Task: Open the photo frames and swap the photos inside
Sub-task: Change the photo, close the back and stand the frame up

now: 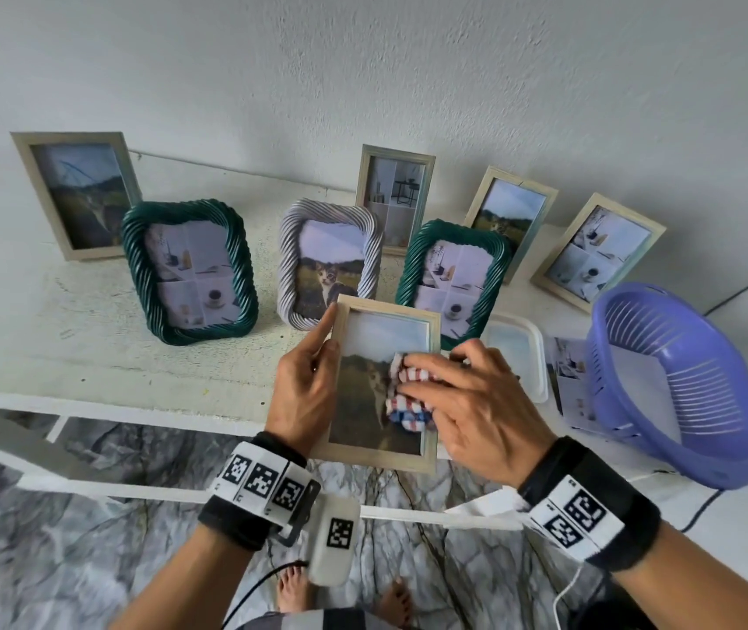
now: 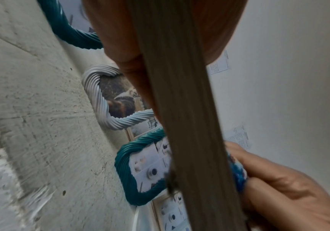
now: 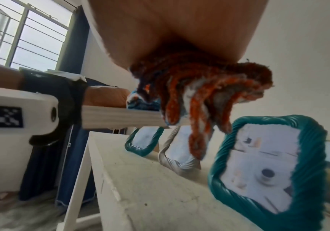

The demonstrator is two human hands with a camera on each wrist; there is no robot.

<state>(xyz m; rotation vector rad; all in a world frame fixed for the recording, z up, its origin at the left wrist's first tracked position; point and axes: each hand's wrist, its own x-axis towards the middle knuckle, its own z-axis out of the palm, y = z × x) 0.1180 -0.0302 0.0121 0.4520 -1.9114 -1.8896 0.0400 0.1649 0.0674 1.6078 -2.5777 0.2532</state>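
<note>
wiping the glass before the frame goes back

white wall and a scuffed white table (image 1: 90, 347) make up the backdrop, with seven frames standing in two loose rows from 10 to 2 o'clock. among them are a green twisted frame (image 1: 190, 270) at 10, a grey twisted frame (image 1: 328, 266) showing a cat at 12, and a second green one (image 1: 451, 277) at 1. a purple basket (image 1: 681, 384) lies tipped on its side at 3 o'clock, with a clear lid (image 1: 517, 352) and a loose print (image 1: 572, 379) between it and the hands.

the task's frame, a pale wooden frame (image 1: 381, 454), is held in the air over the near table edge, face up toward the head camera, with a cat photo behind its glass. the left hand (image 1: 306, 393) grips its left side, fingers (image 1: 322, 331) curled around the moulding and the index laid along the edge toward the top corner. the right hand (image 1: 472, 397) presses a striped cloth (image 1: 408, 393) on the right half of the glass, fingers narrow and bunched over the wad.

this looks like cleaning the pane, likely after a swap. to do it well, keep the left grip firm on the wood only, off the glass. move the cloth in overlapping strokes from the 12 o'clock edge down to 6, light in pressure so the pane does not flex into the backing. the wad covers little at once, so the left half and the corners need their own passes. whether the back clips are closed cannot be told.
</note>
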